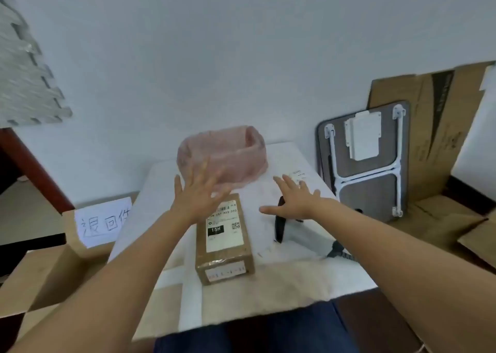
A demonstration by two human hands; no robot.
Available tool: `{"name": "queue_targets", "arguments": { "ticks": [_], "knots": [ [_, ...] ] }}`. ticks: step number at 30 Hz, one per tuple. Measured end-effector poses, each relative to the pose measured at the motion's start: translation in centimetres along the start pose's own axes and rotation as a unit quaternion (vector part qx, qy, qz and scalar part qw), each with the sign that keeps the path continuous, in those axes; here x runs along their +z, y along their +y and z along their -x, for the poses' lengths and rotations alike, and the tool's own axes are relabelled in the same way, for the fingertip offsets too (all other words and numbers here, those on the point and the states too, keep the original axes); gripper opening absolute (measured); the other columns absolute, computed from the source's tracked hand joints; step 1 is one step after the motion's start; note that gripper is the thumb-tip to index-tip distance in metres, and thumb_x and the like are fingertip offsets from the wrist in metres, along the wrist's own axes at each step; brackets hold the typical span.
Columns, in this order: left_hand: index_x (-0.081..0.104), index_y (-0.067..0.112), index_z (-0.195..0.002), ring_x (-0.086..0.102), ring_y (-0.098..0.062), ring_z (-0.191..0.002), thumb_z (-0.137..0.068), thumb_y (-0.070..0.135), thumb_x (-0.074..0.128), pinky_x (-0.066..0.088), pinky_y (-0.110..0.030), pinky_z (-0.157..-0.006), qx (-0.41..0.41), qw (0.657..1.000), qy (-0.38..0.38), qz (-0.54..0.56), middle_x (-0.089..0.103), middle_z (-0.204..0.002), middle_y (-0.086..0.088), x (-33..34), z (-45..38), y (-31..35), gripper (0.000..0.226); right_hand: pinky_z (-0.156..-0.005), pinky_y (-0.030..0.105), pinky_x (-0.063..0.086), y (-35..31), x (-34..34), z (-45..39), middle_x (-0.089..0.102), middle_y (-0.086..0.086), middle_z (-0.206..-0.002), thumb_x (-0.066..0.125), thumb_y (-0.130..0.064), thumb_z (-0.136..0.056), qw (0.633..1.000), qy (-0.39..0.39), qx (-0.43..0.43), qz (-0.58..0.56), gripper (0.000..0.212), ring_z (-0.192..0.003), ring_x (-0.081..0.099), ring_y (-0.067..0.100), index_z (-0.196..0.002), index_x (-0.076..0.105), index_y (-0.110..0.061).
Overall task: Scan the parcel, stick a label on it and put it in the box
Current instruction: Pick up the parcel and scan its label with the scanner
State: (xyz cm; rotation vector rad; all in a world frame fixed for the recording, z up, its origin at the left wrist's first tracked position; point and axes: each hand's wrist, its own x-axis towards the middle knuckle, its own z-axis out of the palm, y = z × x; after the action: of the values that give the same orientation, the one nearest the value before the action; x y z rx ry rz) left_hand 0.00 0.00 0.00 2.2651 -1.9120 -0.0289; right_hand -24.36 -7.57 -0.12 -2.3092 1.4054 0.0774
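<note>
Parcel: oblong brown cardboard, white-labelled

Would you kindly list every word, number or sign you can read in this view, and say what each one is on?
"15H": white on a black patch of the shipping label atop the brown parcel.
"A03 210": the line above it; the characters before it are blurred.
"退回件": handwritten on a white paper sign on the cardboard box at left.
Unreadable: the QR code, the barcode, the parcel's end sticker, the small label on the table.
</note>
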Motion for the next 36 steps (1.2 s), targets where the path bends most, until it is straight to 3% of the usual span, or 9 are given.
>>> {"name": "queue_targets", "arguments": {
  "ticks": [7,10,15,19,22,25,27,31,36],
  "knots": [
    [0.005,0.048,-0.151,-0.003,-0.028,-0.151,-0.092,0.069,0.025,0.002,-0.061,-0.117,-0.088,0.989,0.006,0.121,-0.022,-0.162,0.009,2.9,4.7,0.2,0.065,-0.114,0.053,0.026,3.0,4.4,3.0,0.01,0.002,-0.162,0.068,-0.071,-0.062,0.997,-0.023,0.063,-0.032,0.13,-0.144,0.026,0.03,-0.152,-0.011,-0.019],
    [0.004,0.048,-0.15,0.009,-0.024,-0.151,-0.09,0.071,0.027,0.013,-0.06,-0.116,-0.112,0.97,0.005,0.218,-0.019,-0.162,0.012,3.5,6.6,0.2,0.068,-0.107,0.046,0.036,3.2,5.8,3.8,0.026,0.014,-0.153,0.073,-0.048,-0.074,0.996,0.02,0.083,-0.015,0.114,-0.135,0.035,0.035,-0.152,-0.001,-0.009],
    [0.002,0.041,-0.153,0.01,-0.015,-0.15,-0.095,0.059,0.038,0.018,-0.042,-0.119,-0.151,0.901,0.004,0.407,-0.023,-0.16,0.015,4.0,9.4,1.1,0.07,-0.077,0.037,0.043,3.3,6.9,4.7,0.059,0.013,-0.114,0.06,-0.027,-0.082,0.988,0.106,0.102,-0.043,0.057,-0.103,0.057,0.033,-0.129,0.035,-0.006],
    [0.0,0.042,-0.153,0.012,-0.016,-0.15,-0.095,0.057,0.04,0.025,-0.039,-0.116,-0.146,0.888,0.007,0.436,-0.023,-0.16,0.015,4.3,10.2,1.3,0.072,-0.071,0.035,0.043,2.4,6.5,5.0,0.059,0.01,-0.104,0.06,-0.033,-0.081,0.977,0.126,0.108,-0.136,0.062,-0.092,0.057,0.031,-0.131,0.033,-0.007],
    [-0.001,0.04,-0.153,0.011,-0.015,-0.15,-0.095,0.057,0.041,0.024,-0.038,-0.115,-0.165,0.873,0.008,0.459,-0.021,-0.16,0.015,4.6,10.3,1.4,0.074,-0.072,0.037,0.049,0.8,6.0,4.9,0.062,0.009,-0.099,0.066,-0.033,-0.079,0.942,0.151,0.116,-0.275,0.056,-0.087,0.062,0.028,-0.122,0.042,-0.005],
    [-0.002,0.039,-0.153,0.006,-0.014,-0.15,-0.092,0.059,0.044,0.019,-0.039,-0.117,-0.183,0.862,0.007,0.474,-0.019,-0.161,0.014,4.9,10.5,1.2,0.079,-0.055,0.028,0.048,-1.2,5.4,5.3,0.055,0.008,-0.069,0.067,-0.02,-0.082,0.847,0.109,0.124,-0.506,0.03,-0.056,0.052,0.017,-0.099,0.055,0.002],
    [-0.003,0.037,-0.154,0.006,-0.013,-0.15,-0.091,0.06,0.047,0.019,-0.038,-0.118,-0.195,0.848,-0.001,0.493,-0.018,-0.161,0.014,5.2,10.8,1.1,0.084,-0.057,0.026,0.053,-2.5,5.2,5.6,0.061,0.012,-0.069,0.067,-0.017,-0.086,0.795,0.06,0.119,-0.592,0.024,-0.056,0.057,0.018,-0.098,0.057,0.001],
    [-0.003,0.03,-0.155,0.004,-0.012,-0.15,-0.093,0.058,0.047,0.016,-0.037,-0.117,-0.209,0.832,-0.015,0.514,-0.016,-0.162,0.011,5.7,11.2,1.5,0.085,-0.077,0.039,0.061,-4.4,6.6,4.8,0.073,0.021,-0.095,0.068,-0.024,-0.084,0.787,0.086,0.112,-0.6,0.028,-0.079,0.072,0.03,-0.099,0.061,-0.002],
    [0.01,0.032,-0.155,0.013,-0.012,-0.149,-0.085,0.065,0.051,0.023,-0.034,-0.117,-0.207,0.817,-0.02,0.538,-0.007,-0.163,0.013,5.7,11.3,1.8,0.087,-0.081,0.042,0.061,-5.7,7.8,4.5,0.074,0.018,-0.093,0.067,-0.026,-0.083,0.779,0.108,0.106,-0.608,0.017,-0.084,0.074,0.032,-0.086,0.061,-0.01]
  ]
}}
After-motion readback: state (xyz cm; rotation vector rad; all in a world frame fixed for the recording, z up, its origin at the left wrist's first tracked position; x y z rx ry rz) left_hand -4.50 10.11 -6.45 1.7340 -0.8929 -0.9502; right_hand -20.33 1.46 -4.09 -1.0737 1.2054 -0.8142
